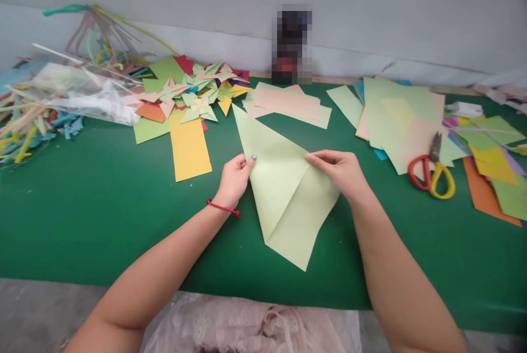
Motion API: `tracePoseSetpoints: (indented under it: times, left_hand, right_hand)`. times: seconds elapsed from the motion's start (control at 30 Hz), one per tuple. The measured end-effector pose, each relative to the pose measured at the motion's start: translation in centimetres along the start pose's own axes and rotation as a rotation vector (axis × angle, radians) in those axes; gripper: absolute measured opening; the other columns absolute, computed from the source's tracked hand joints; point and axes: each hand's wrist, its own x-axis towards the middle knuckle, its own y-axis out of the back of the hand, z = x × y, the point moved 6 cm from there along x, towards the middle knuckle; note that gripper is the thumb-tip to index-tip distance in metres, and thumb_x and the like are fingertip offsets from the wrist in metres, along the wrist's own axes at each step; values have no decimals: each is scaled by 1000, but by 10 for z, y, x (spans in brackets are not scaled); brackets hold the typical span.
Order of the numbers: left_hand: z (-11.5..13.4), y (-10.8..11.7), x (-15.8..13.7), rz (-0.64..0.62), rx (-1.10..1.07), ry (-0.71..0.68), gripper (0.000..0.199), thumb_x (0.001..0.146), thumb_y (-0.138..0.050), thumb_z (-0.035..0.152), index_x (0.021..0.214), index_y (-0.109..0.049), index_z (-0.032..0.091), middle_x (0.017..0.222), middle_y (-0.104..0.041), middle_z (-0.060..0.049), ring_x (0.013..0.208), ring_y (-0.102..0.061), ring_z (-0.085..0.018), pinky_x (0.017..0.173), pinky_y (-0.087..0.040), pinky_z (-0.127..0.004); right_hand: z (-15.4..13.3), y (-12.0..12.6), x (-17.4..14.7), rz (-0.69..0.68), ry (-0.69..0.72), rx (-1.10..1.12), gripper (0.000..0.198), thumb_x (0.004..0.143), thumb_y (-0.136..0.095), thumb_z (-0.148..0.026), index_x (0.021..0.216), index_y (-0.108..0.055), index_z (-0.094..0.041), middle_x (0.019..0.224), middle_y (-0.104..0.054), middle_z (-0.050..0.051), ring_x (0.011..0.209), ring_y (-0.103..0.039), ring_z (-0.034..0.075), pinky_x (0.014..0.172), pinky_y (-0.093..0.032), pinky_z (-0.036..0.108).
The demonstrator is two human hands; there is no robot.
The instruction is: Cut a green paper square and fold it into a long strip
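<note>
A pale green sheet of paper (pixel 275 177) is held up over the green table, with one corner folded over so that a triangular flap lies on top. My left hand (pixel 236 177) pinches its left edge, the thumb on the near face and the other fingers partly hidden behind. At the flap's right corner, my right hand (pixel 340 172) grips the paper between thumb and fingers. Below the flap the single layer of the sheet hangs down to a point at the bottom. A red cord bracelet circles my left wrist.
Scissors (pixel 432 174) with one red and one yellow handle lie at right beside stacked paper sheets (pixel 405 122). Folded paper stars (pixel 200 106) and a yellow rectangle (pixel 191 147) lie at back left. Colourful pipe cleaners (pixel 28 122) fill the far left. A wall stands behind.
</note>
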Motion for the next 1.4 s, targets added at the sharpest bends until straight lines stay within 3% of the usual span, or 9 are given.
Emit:
tracePoseSetpoints:
  times: [0.13,0.23,0.37,0.5,0.6,0.73,0.87,1.13,1.4]
  left_hand:
    - [-3,1,2,1,20,19,27,80,-58,42,86,-64,16,80,-68,-5,70,-64,-18,63,-52,-30]
    - [1,9,5,88,35,-13,26,86,-50,32,105,-57,17,101,-66,-9,88,-65,-20,74,-53,-33]
    - [35,13,-7,240,349,-420,40,89,-45,26,129,-41,23,139,-43,-10,127,-42,-19,104,-36,-33]
    - [38,-29,-27,-102,877,-663,51,93,-37,33,142,-24,21,147,-32,-8,137,-26,-20,114,-13,-42]
    - [14,-50,-34,-332,1144,-626,60,93,-33,39,145,-16,15,152,-18,-10,140,-14,-20,115,-13,-40]
    - [-10,-53,-33,-414,1335,-529,61,93,-29,44,144,-22,11,152,-15,-11,140,-12,-21,115,-13,-40]
    - [-8,-38,-22,-300,1380,-460,60,93,-29,42,143,-26,8,152,-15,-13,140,-12,-23,115,-12,-40]
    - [12,20,12,59,1376,-290,66,90,-30,47,141,-29,5,150,-18,-19,138,-18,-30,111,-5,-54]
    - [12,21,10,158,1563,-205,72,90,-23,50,142,-23,0,151,-15,-17,140,-11,-27,112,-1,-52]
  right_hand:
    - [2,0,1,-11,-13,17,33,69,-66,-51,79,-73,-20,79,-70,5,73,-61,19,62,-45,29]
    - [6,2,3,-3,-50,18,33,68,-67,-50,80,-73,-20,78,-70,5,70,-60,18,60,-44,28]
    - [10,1,3,-58,-94,-48,35,67,-65,-53,78,-73,-20,76,-70,5,66,-59,17,57,-43,28]
    - [10,-12,0,-235,-101,-114,35,71,-62,-53,78,-73,-21,79,-71,4,68,-60,17,57,-44,27]
    - [9,-18,-2,-312,-72,-153,36,72,-59,-53,78,-73,-20,80,-71,4,71,-61,18,59,-44,27]
    - [11,-20,-2,-356,-70,-188,35,73,-58,-52,77,-73,-20,79,-71,3,71,-61,19,59,-44,27]
    - [12,-20,-3,-358,-107,-187,32,73,-59,-50,78,-73,-21,79,-71,3,71,-62,19,57,-45,28]
    - [14,-17,-4,-349,-132,-190,32,74,-59,-51,78,-73,-22,81,-71,2,73,-62,20,61,-46,28]
    - [10,-18,-5,-345,-156,-189,32,74,-59,-49,78,-73,-21,80,-71,3,70,-62,18,58,-45,26]
